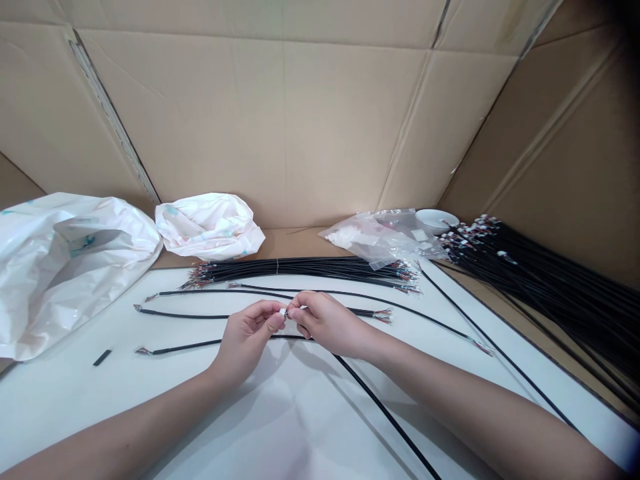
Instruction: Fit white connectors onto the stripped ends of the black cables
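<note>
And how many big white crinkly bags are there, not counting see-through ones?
2. The bigger white bag is at the far left, and the smaller white bag sits just right of it, by the cardboard wall. Another could be hidden behind them.

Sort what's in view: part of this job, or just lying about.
Likely in the job: small white piece between left hand and right hand; loose black cables; tied cable bundle; cable pile; clear plastic bag.

Seemingly just lying about: black strip; larger white bag; smaller white bag; white dish.
</note>
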The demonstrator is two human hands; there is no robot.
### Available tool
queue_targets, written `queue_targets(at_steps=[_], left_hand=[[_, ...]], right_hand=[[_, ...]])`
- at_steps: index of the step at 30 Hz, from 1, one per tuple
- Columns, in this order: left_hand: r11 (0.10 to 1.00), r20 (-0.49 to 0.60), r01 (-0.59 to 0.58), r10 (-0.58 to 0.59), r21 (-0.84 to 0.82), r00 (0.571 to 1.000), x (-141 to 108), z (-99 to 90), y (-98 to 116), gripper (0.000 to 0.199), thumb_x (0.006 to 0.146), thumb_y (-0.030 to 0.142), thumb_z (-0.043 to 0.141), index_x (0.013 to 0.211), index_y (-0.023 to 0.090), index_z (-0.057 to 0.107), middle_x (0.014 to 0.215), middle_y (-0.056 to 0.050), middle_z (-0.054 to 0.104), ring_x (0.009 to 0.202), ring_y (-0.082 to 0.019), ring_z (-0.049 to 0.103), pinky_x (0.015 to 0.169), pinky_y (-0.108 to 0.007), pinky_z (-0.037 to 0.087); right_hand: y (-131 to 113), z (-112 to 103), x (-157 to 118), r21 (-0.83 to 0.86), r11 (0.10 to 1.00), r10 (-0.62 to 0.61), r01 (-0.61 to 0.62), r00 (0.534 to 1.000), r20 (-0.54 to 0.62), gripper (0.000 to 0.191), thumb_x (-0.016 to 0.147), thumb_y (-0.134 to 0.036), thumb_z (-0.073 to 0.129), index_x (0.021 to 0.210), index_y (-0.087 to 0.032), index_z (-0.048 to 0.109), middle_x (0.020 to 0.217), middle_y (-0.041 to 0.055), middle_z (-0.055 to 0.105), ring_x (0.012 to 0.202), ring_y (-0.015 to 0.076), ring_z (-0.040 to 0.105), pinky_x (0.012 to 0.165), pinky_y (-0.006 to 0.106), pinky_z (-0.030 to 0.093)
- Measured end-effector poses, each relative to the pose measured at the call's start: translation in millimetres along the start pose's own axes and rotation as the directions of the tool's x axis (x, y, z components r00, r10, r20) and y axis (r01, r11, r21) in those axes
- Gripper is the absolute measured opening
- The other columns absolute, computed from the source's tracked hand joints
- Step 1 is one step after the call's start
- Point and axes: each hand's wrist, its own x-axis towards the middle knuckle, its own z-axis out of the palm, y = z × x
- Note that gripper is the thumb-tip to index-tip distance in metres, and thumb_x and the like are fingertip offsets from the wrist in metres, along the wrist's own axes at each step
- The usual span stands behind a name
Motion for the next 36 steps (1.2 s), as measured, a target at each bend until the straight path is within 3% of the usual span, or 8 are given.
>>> queue_targets(at_steps=[8,18,26,36], left_hand=[[1.0,-0.037,-0.003,0.004,0.028,0.999,-0.6,0.7,1.6,0.023,0.076,0.035,0.06,0.085,0.015,0.063,0.084,-0.006,0.065,0.073,-0.014,0.06,0.068,-0.024,0.05],[0.999,-0.062,0.034,-0.034,-0.01,0.997,-0.9,2.0,2.4,0.023,0.075,0.035,0.061,0.085,0.015,0.063,0.081,-0.004,0.065,0.07,-0.012,0.059,0.066,-0.022,0.05],[1.0,-0.062,-0.014,0.015,0.023,0.998,-1.6,3.3,4.1,0.019,0.076,0.033,0.06,0.084,0.017,0.063,0.082,-0.003,0.064,0.072,-0.012,0.059,0.067,-0.021,0.05],[0.997,-0.046,-0.052,0.054,0.05,0.997,-2.7,1.0,2.9,0.018,0.077,0.033,0.06,0.086,0.017,0.064,0.083,-0.004,0.064,0.074,-0.013,0.059,0.069,-0.023,0.05]], right_hand=[[-4.9,2.0,-3.2,-0.035,0.999,-0.027,0.025,0.998,-0.057,0.02,0.086,-0.025,0.037,0.073,-0.015,0.049,0.062,-0.0014,0.049,0.057,0.0082,0.042,0.058,0.021,0.031],[-7.1,5.5,-6.0,-0.15,0.985,-0.109,0.09,0.987,-0.122,0.019,0.089,-0.021,0.035,0.074,-0.015,0.046,0.084,0.0042,0.052,0.078,0.013,0.046,0.067,0.024,0.034],[-6.4,8.2,-4.5,-0.192,0.975,-0.146,0.115,0.977,-0.155,0.018,0.088,-0.02,0.035,0.073,-0.015,0.044,0.081,0.0041,0.051,0.076,0.0128,0.045,0.068,0.025,0.034],[-9.7,1.6,-6.1,-0.103,0.991,-0.097,0.084,0.988,-0.124,0.018,0.086,-0.023,0.038,0.074,-0.016,0.05,0.073,0.0008,0.051,0.067,0.0102,0.044,0.061,0.022,0.032]])
